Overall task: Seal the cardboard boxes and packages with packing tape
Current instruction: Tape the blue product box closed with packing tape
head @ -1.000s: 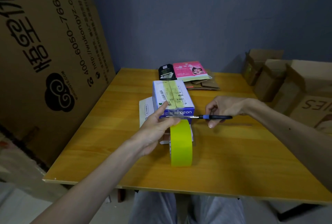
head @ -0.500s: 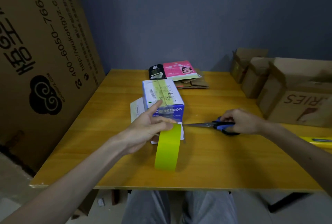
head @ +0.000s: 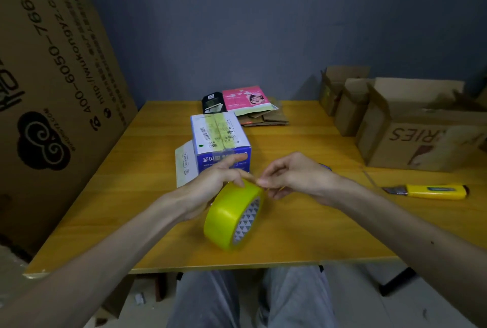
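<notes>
Item: tape roll (head: 232,218), yellow, tilted on edge over the bench (head: 303,243) near its front edge, just in front of the blue-and-white box (head: 220,140), which already carries a yellow strip across its top. Left grip (head: 216,185): fingers curled over the roll's top, steadying it. Right grip (head: 295,177): thumb and fingertips pinched at the roll's upper rim, apparently on the loose end. Risks: the end may slip and re-stick, or tear narrow, if picked unevenly; a hard pull could send the roll off the near edge. Room: open bench to the right as far as the utility knife (head: 432,191), blade out; open cardboard boxes (head: 411,140) crowd the far right; a large cardboard sheet (head: 58,85) walls the left.
</notes>
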